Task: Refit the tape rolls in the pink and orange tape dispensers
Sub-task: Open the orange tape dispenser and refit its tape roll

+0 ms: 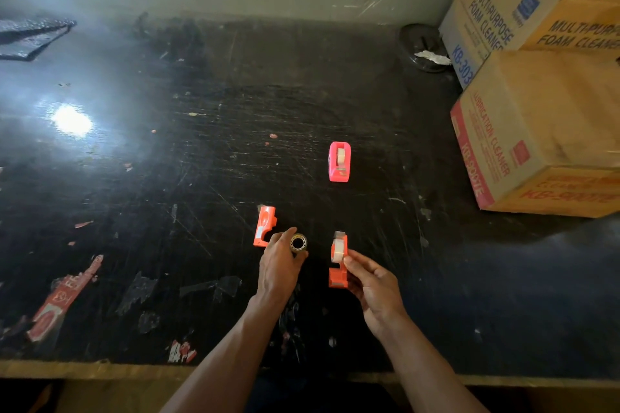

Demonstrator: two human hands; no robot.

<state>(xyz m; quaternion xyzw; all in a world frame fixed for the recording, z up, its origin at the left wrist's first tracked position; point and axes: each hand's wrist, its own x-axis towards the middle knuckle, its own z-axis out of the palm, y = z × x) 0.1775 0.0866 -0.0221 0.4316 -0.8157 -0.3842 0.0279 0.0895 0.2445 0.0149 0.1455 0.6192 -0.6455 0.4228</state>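
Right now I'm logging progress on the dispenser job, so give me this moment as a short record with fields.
pink dispenser: standing alone on the black table, a tape roll seated in it
left hand: holding a loose tape roll near the table surface
right hand: gripping an orange dispenser part that carries a pale tape roll
other orange part: lying on the table, left of the left hand, no roll in it
boxes: stacked cardboard at the far right
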